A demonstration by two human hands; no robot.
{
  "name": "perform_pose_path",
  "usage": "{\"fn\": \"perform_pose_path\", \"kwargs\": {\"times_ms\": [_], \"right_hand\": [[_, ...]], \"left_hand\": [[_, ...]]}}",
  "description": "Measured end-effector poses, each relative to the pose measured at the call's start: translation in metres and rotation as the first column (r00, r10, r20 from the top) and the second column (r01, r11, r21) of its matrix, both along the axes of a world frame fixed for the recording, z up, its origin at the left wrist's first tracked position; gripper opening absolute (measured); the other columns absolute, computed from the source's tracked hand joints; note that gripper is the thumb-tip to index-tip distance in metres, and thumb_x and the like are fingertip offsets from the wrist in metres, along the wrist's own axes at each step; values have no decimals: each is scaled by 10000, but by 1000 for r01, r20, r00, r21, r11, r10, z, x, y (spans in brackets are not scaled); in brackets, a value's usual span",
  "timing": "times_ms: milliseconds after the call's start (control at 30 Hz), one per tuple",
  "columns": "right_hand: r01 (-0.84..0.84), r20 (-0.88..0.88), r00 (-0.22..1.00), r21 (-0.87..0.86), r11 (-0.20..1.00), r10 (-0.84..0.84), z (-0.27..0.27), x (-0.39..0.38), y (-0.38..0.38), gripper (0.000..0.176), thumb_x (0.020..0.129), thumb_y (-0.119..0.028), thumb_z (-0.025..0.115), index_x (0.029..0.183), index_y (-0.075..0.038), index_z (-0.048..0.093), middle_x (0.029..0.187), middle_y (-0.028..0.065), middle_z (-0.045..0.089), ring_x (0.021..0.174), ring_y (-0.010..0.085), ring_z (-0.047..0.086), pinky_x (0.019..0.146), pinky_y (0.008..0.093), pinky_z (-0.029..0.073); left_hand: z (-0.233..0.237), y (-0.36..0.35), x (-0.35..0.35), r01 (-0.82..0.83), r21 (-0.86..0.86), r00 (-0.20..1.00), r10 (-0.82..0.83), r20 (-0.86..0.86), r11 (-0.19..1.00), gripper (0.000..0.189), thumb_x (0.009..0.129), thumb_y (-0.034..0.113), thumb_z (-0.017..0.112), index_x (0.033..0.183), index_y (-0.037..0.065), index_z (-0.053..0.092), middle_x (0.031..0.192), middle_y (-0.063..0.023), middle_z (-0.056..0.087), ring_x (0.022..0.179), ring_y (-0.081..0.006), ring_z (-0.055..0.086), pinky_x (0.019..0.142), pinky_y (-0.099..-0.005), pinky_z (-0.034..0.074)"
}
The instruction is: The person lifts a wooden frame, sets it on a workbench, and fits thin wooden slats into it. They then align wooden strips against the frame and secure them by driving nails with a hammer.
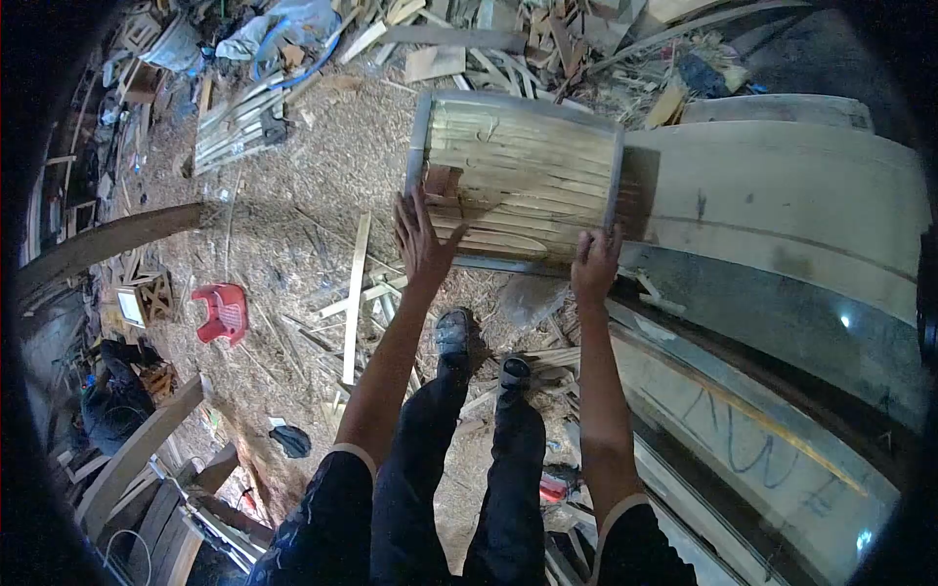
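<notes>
A slatted wooden panel [532, 181] in a grey frame stands or leans in front of me, with a reddish-brown patch on its left side. My left hand [425, 244] lies against its lower left corner, fingers stretched and thumb spread away from them. At the lower right corner, my right hand [594, 266] is closed around the frame's edge. The panel's back and its lower support are hidden from this angle.
Large flat boards [782, 186] lean on the right. Scrap wood [518, 49] is heaped behind the panel. A red plastic stool [222, 313] and a long wooden strip [357, 298] lie on the shaving-covered floor. Another person [115, 396] is at the lower left.
</notes>
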State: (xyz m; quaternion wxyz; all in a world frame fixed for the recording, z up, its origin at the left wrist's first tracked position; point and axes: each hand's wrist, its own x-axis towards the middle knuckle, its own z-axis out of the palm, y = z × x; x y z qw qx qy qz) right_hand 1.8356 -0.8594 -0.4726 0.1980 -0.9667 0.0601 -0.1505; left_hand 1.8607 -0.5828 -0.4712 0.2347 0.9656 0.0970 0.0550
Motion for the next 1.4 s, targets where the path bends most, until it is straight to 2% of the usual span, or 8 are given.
{"fn": "perform_pose_path", "kwargs": {"times_ms": [167,267,400,467,700,733,900,1400], "right_hand": [[301,-152,953,350,887,-263,-72,14,-33,292,1032,-288,456,1075,-17,555,980,253,628,939,456,615,794,485,480],[219,-138,974,393,893,-178,-53,7,-32,317,1046,-317,440,1120,-26,541,939,228,636,864,395,615,789,425,485],[97,77,986,435,895,-145,-6,-17,-25,315,1066,-291,410,971,-2,487,856,129,504,815,244,475,807,324,410],[294,-190,954,430,854,-232,48,-45,-12,308,1074,-280,400,948,-8,474,838,82,452,812,189,420,811,300,391],[268,-145,961,692,670,-235,156,-145,16,302,1061,-217,433,1246,16,483,1024,136,559,958,215,532,887,344,416],[133,-164,985,486,864,-60,214,-147,22,295,1060,-253,432,1177,6,510,979,155,571,911,227,545,845,345,431],[-140,-72,978,476,868,197,357,-210,77,275,1057,-286,412,1065,-27,504,830,172,564,771,310,539,742,424,448],[-892,76,292,383,242,954,575,-592,324,326,1061,-332,438,962,-22,464,800,49,409,762,177,401,715,326,381]], "left_hand": [[-29,21,30,-230,-203,973,218,-79,952,1162,593,527,885,1494,94,292,1248,-236,581,1058,-450,602,846,-521,501],[-34,44,33,-173,-403,978,107,-181,899,761,645,511,864,1180,55,572,1060,-197,686,975,-390,660,799,-467,515],[49,47,7,-356,-318,928,294,-227,879,663,698,564,810,1114,69,662,933,-194,709,923,-379,687,776,-451,528],[77,59,-27,-403,-296,905,329,-270,866,631,737,480,805,1174,53,648,970,-199,714,910,-349,698,767,-430,533],[253,92,-155,-596,-391,798,465,-383,702,593,704,368,871,1127,6,665,826,-135,719,707,-194,664,650,-351,524],[271,90,-182,-594,-404,803,546,-240,696,607,691,358,882,1126,-5,665,785,-103,705,664,-151,618,615,-331,503],[377,115,-341,-600,-503,708,706,30,623,638,690,294,892,1183,-22,639,862,-165,715,716,-199,641,679,-332,527],[540,157,-951,-776,-630,-103,991,80,-30,694,721,448,838,1237,27,640,915,-200,725,830,-295,721,738,-393,551]]}}
